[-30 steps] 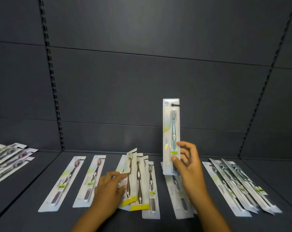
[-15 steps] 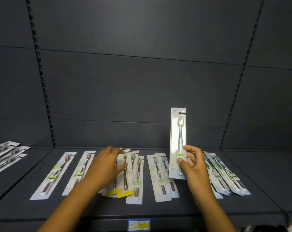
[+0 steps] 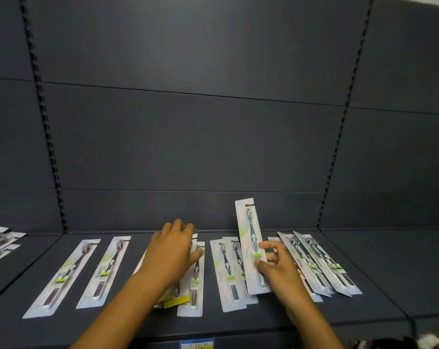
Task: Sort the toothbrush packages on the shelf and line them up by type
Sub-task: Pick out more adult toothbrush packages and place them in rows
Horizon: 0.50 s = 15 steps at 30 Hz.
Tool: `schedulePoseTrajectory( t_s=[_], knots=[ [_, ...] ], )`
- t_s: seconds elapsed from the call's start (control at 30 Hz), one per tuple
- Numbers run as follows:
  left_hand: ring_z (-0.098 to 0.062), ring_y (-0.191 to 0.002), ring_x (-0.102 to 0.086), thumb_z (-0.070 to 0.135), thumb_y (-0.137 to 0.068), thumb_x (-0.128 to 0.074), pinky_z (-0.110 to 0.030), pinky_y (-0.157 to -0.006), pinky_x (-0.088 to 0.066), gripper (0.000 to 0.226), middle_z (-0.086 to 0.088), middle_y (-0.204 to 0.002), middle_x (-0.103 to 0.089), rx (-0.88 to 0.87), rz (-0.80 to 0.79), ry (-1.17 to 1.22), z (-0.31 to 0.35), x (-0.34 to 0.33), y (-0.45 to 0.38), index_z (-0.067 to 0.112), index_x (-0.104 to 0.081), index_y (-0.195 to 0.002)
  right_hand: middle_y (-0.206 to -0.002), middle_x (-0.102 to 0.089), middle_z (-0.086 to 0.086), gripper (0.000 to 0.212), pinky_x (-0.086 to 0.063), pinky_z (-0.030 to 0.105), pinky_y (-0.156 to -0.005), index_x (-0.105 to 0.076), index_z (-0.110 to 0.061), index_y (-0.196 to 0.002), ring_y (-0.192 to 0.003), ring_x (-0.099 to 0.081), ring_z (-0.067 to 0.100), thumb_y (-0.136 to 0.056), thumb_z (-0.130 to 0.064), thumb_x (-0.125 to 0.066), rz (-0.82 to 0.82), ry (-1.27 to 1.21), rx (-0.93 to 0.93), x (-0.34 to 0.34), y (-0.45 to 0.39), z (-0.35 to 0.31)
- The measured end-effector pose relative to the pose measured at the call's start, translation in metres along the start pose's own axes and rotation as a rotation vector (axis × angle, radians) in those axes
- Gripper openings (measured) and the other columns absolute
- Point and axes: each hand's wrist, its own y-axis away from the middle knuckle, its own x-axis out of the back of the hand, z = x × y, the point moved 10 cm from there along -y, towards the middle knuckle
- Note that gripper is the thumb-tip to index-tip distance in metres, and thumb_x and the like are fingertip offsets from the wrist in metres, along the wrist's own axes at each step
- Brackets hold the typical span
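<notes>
Head view: the right hand (image 3: 279, 267) pinches a white-carded, blue-handled toothbrush package (image 3: 251, 244) nearly upright above the shelf (image 3: 364, 285); the left hand (image 3: 172, 250), fingers flat, presses the overlapping brown-handled packages (image 3: 194, 280).

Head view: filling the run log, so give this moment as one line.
left hand: flat on middle packages | right hand: pinches raised blue-brush package | shelf: sorting unfinished
</notes>
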Motion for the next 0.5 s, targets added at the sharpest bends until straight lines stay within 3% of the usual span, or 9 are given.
schedulePoseTrajectory(
  t_s=[0.07, 0.3, 0.43, 0.5],
  knots=[
    [-0.020, -0.125, -0.043, 0.059, -0.092, -0.045, -0.034, -0.100, -0.041, 0.054, 0.003, -0.136, -0.045, 0.002, 0.006, -0.008, 0.006, 0.001, -0.001, 0.030, -0.039, -0.138, -0.100, -0.070, 0.005, 0.026, -0.058, 0.045, -0.082, -0.056, -0.029, -0.106, -0.087, -0.071, 0.019, -0.092, -0.008, -0.061, -0.029, 0.018, -0.039, -0.003, -0.006, 0.014],
    [-0.021, -0.124, -0.044, 0.059, -0.093, -0.044, -0.033, -0.098, -0.042, 0.053, 0.002, -0.135, -0.046, 0.088, 0.010, -0.015, 0.028, -0.003, -0.002, 0.029, -0.042, -0.136, -0.091, -0.071, 0.002, 0.018, -0.058, 0.042, -0.082, -0.055, -0.021, -0.100, -0.084, -0.070, 0.018, -0.088, -0.017, -0.068, -0.153, 0.157, -0.093, -0.019, -0.021, 0.052],
    [-0.020, -0.126, -0.044, 0.059, -0.093, -0.043, -0.032, -0.101, -0.042, 0.054, 0.002, -0.139, -0.045, 0.157, 0.019, 0.008, 0.043, -0.006, 0.000, 0.029, -0.041, -0.138, -0.098, -0.056, -0.007, 0.020, -0.051, 0.018, -0.075, -0.053, -0.028, -0.096, -0.092, -0.061, 0.011, -0.087, -0.035, -0.069, -0.157, 0.408, 0.042, -0.016, -0.032, 0.050],
    [-0.019, -0.125, -0.045, 0.059, -0.093, -0.044, -0.031, -0.100, -0.043, 0.052, 0.004, -0.139, -0.046, 0.181, 0.041, 0.029, 0.046, -0.006, 0.004, 0.030, -0.043, -0.136, -0.099, -0.047, -0.007, 0.020, -0.045, 0.015, -0.080, -0.053, -0.030, -0.098, -0.097, -0.056, 0.011, -0.088, -0.040, -0.066, -0.160, 0.499, 0.103, -0.015, -0.035, 0.048]
  ],
)
